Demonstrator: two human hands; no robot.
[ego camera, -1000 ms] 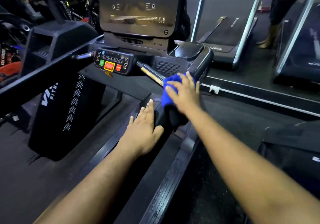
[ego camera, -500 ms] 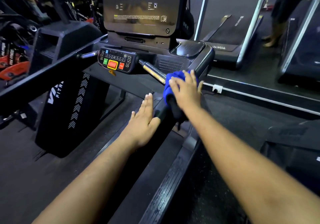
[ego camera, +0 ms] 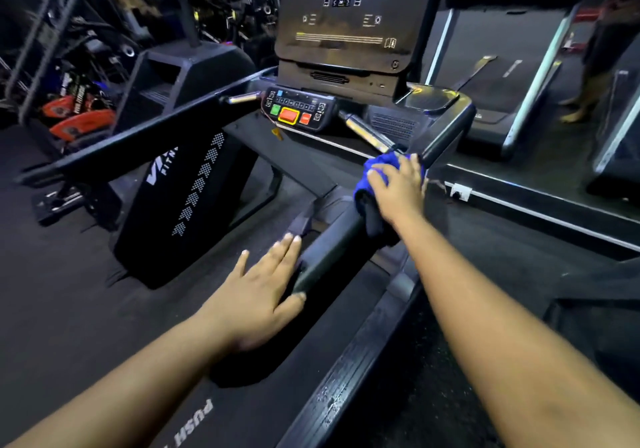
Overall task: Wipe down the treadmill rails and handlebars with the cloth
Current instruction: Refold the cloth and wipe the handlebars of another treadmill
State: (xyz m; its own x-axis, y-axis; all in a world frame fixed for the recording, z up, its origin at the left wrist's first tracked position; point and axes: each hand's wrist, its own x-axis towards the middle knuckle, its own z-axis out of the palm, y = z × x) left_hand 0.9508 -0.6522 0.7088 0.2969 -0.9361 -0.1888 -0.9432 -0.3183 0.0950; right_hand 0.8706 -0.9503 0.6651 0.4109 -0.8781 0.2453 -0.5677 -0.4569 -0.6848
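1. The right hand (ego camera: 398, 189) lies over the blue cloth (ego camera: 372, 179), fingers curved around it, and presses it on the upper part of the treadmill's right handlebar (ego camera: 332, 250).
2. The left hand (ego camera: 259, 291) rests flat, fingers straight and relaxed, against the lower end of the same handlebar.
3. The control panel (ego camera: 298, 109) sits at the front edge of the treadmill, below the screen (ego camera: 349, 14).
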